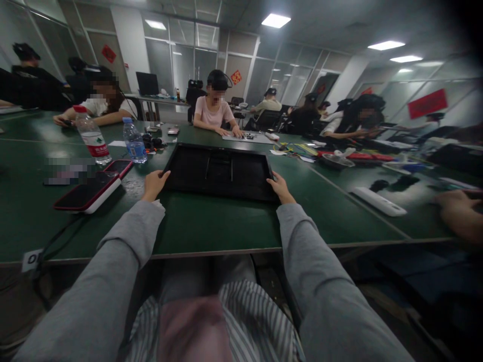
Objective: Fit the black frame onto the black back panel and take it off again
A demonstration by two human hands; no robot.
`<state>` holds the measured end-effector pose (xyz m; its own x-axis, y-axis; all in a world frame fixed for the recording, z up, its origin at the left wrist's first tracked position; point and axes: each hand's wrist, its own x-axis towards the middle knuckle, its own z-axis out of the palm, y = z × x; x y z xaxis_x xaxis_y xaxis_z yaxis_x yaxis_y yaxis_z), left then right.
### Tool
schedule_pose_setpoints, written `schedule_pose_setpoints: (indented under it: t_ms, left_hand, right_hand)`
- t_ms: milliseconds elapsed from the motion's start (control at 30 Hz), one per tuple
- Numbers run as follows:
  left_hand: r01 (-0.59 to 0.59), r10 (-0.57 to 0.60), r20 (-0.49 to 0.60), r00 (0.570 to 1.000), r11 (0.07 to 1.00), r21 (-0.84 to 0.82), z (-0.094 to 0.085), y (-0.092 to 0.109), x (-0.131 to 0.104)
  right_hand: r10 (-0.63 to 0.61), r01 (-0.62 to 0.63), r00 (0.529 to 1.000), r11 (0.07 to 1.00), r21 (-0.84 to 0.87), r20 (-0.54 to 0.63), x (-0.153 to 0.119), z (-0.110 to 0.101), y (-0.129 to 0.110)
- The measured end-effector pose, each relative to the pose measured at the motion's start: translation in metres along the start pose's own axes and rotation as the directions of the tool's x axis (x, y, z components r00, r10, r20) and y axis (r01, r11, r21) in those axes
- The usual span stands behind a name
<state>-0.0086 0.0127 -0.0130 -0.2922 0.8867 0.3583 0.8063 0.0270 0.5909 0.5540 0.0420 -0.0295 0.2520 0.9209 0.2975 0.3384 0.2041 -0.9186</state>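
Note:
A wide black monitor back cover (pixel 184 171), with a raised rim and a rectangular recess at its middle, lies or hovers just over the green table in front of me; I cannot tell if it touches the top. My left hand (pixel 154 185) grips its left edge, thumb on the rim and fingers curled beneath, partly hidden. At the opposite edge, my right hand (pixel 281 188) holds it the same way. Both arms are stretched forward in grey sleeves.
Left of the cover stand a small water bottle (pixel 134 141), a red-capped bottle (pixel 94 137) and a red-edged phone (pixel 86 192) on a white block. Cables (pixel 298 150), a bowl (pixel 337 161) and a white bar (pixel 379 201) lie to the right. People sit around the table (pixel 222 226).

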Motion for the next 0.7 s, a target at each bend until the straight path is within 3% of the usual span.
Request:
schedule_pose_setpoints:
  t_ms: [133, 267, 367, 500, 600, 700]
  left_hand:
    - [-0.027, 0.028, -0.057, 0.998, 0.999, 0.02, 0.0, -0.001, 0.003]
    - [0.009, -0.008, -0.084, 0.996, 1.0, 0.013, -0.001, -0.004, 0.006]
    - [0.032, -0.032, -0.086, 0.996, 0.999, -0.003, -0.002, -0.008, 0.007]
    - [0.05, -0.05, -0.064, 0.997, 0.999, -0.004, -0.001, -0.011, 0.008]
    - [0.064, -0.064, -0.054, 0.997, 0.998, 0.01, -0.001, -0.012, 0.009]
    - [0.065, -0.064, -0.046, 0.997, 0.998, 0.009, -0.001, -0.013, 0.009]
  right_hand:
    - [0.099, -0.094, 0.988, 0.995, 0.045, -0.119, 0.004, 0.002, -0.006]
    - [0.09, -0.076, 0.967, 0.995, 0.066, -0.24, 0.004, -0.008, -0.008]
    - [0.052, -0.066, 0.917, 0.998, -0.023, -0.394, 0.001, -0.021, -0.01]
    - [0.052, -0.203, 0.76, 0.966, -0.161, -0.648, -0.004, -0.037, -0.011]
    - [0.156, -0.341, 0.612, 0.936, -0.081, -0.775, -0.009, -0.05, -0.008]
    - [0.228, -0.423, 0.503, 0.906, -0.007, -0.834, -0.017, -0.065, -0.005]
